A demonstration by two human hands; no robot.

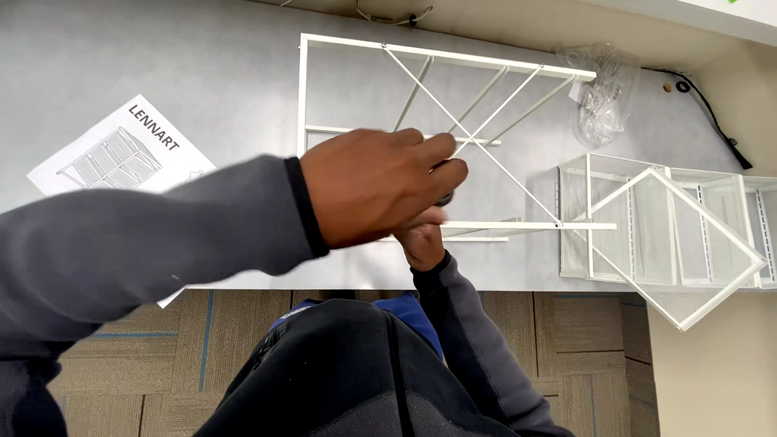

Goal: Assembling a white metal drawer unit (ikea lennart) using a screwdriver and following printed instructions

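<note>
A white metal wire frame (453, 57) with crossed diagonal rods lies on the grey table (162, 73). My left hand (376, 184) reaches across it from the left, fingers curled around a small dark object (444, 197) that is mostly hidden. Just beneath it, my right hand (423, 240) comes up from the table's near edge and presses at the frame's lower white bar (526, 226). What the right hand holds is hidden by the left hand. Both sleeves are dark grey.
An instruction sheet (121, 154) lies at the left. A clear plastic bag of small hardware (600, 97) sits at the back right. White mesh drawers (672, 235) are stacked at the right edge. A black cable (716, 121) runs along the far right.
</note>
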